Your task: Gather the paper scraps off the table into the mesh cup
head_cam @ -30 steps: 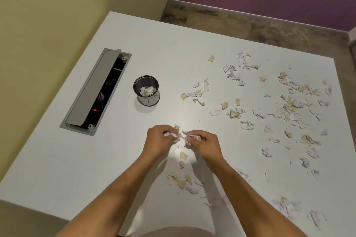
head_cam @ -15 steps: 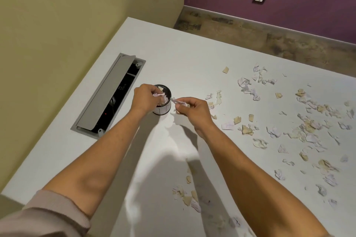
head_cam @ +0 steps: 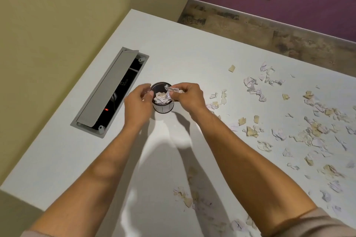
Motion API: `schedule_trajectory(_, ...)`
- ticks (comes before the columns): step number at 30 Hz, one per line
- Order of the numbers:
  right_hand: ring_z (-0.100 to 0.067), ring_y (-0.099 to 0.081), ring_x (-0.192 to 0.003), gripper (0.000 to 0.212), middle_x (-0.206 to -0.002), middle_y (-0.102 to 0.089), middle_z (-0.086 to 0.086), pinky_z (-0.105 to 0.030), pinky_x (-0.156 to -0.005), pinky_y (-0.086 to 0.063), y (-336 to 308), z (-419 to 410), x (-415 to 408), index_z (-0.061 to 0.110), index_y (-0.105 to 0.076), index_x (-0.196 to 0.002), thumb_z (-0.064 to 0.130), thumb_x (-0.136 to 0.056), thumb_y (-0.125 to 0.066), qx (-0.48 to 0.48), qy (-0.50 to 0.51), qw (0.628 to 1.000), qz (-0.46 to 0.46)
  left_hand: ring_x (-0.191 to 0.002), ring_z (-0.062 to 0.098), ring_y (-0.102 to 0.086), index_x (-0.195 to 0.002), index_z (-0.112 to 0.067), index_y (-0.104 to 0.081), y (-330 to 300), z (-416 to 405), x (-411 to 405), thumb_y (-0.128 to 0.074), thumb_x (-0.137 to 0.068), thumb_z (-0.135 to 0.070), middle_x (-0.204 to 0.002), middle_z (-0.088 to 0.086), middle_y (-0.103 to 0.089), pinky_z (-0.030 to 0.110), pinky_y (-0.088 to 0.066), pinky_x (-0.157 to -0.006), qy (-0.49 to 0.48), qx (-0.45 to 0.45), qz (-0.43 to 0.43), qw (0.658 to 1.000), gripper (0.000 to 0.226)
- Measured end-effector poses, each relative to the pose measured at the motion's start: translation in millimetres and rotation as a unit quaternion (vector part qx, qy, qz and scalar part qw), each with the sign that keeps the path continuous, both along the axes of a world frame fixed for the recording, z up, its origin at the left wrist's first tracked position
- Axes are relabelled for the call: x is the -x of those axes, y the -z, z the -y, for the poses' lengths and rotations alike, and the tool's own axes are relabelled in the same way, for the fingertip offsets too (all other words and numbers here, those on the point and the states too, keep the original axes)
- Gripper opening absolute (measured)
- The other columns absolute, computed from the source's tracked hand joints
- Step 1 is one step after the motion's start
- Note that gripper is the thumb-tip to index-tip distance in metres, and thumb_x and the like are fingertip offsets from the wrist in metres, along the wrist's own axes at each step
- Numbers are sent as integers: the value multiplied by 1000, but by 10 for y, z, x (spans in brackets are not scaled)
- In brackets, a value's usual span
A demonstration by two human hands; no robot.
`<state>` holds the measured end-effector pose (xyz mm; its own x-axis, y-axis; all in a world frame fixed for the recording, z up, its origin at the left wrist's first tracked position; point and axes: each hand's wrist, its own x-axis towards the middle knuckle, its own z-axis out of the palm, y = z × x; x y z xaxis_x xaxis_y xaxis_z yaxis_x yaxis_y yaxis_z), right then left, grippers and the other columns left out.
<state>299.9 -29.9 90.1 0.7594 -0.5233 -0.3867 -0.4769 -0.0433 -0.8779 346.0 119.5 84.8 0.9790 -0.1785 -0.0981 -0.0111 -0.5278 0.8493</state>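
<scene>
A white table (head_cam: pixel 192 48) set in a corner between a yellow and a purple wall carries a small black wire-mesh cup (head_cam: pixel 162 102), upright and already part-filled with paper. The right hand (head_cam: pixel 189 95) pinches a crumpled white paper scrap (head_cam: pixel 171 90) directly above the cup's right rim. The left hand (head_cam: pixel 137 102), fingers loosely spread and apparently empty, hovers at the left rim; many torn white and tan scraps (head_cam: pixel 308 125) lie well apart to the right, nearer the right hand.

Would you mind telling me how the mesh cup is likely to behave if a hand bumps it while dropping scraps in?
The mesh cup looks small and thin-walled, holding only paper, so it is probably light and may slide or tip. It stands upright on the smooth table, which likely offers little friction. Its round wall suggests it would roll if toppled.
</scene>
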Motion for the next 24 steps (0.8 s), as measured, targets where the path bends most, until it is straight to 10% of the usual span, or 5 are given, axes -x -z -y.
schedule_trajectory(5, -13, -62, -79, 18, -96, -73, -5, 0, -51, -36, -51, -15, -212, 15, -76, -99, 11, -81, -72, 103, -79, 991, -20, -100, 19, -66, -111, -13, -69, 429, -218, 484, -58, -91, -12, -110, 6, -70, 34, -52, -94, -26, -25, -41, 999, 23)
schedule_trajectory(10, -18, -56, -117, 33, -123, -65, -4, -19, -94, -40, -70, -42, -278, 17, -68, -120, 12, -87, -68, 146, -188, 970, -58, -105, 24, -65, -104, -9, -72, 889, -355, 964, -61, -86, -10, -111, 5, -69, 19, -40, -95, 111, -141, 18, 984, 21)
schedule_trajectory(15, -16, -60, -114, 35, -118, -69, -3, -10, -88, -36, -115, -33, -128, 16, -70, -116, 1, -89, -54, 157, -143, 977, -10, -137, 14, -40, -135, -19, -54, 1072, -322, 1301, -60, -93, -22, -146, -4, -46, 28, -28, -116, 229, -137, -75, 961, 43)
schedule_trajectory(24, -12, -59, -114, 29, -124, -65, 1, -17, -95, -40, 339, 166, 1157, 16, -67, -118, 9, -96, -50, 167, -39, 984, -44, -150, 21, 9, -155, -23, -7, 1129, -172, 1597, -40, -90, -66, -164, 2, 3, 46, 4, -120, 497, -302, 33, 813, 85)
